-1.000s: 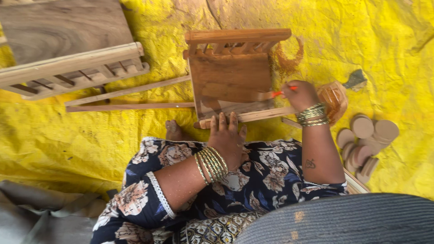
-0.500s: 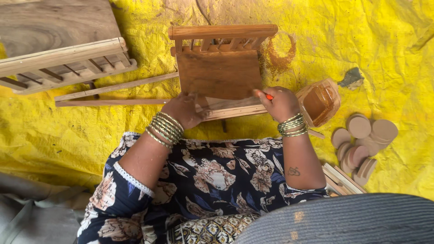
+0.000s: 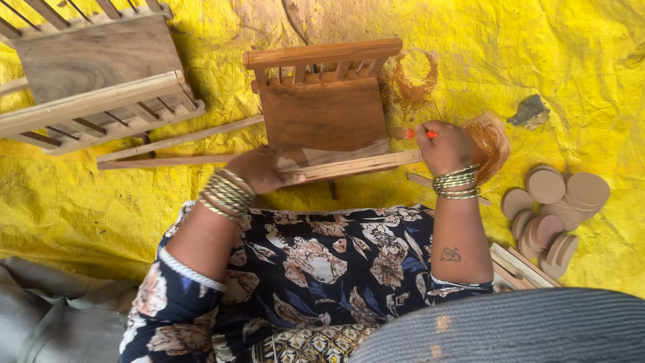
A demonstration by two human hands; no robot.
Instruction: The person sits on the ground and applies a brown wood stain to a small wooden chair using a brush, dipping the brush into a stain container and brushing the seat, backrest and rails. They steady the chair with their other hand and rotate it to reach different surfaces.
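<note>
Wooden cart (image 3: 324, 114) under left hand (image 3: 265, 169).

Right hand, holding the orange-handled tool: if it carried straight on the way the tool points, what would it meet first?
The right hand points its orange-handled tool leftward, so it would probably first meet the small wooden rack's stained side, though depth is unclear.

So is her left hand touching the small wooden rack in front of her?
Touching. The head view shows the left hand resting on the near rail of the small wooden rack, fingers lying across the wood.
</note>
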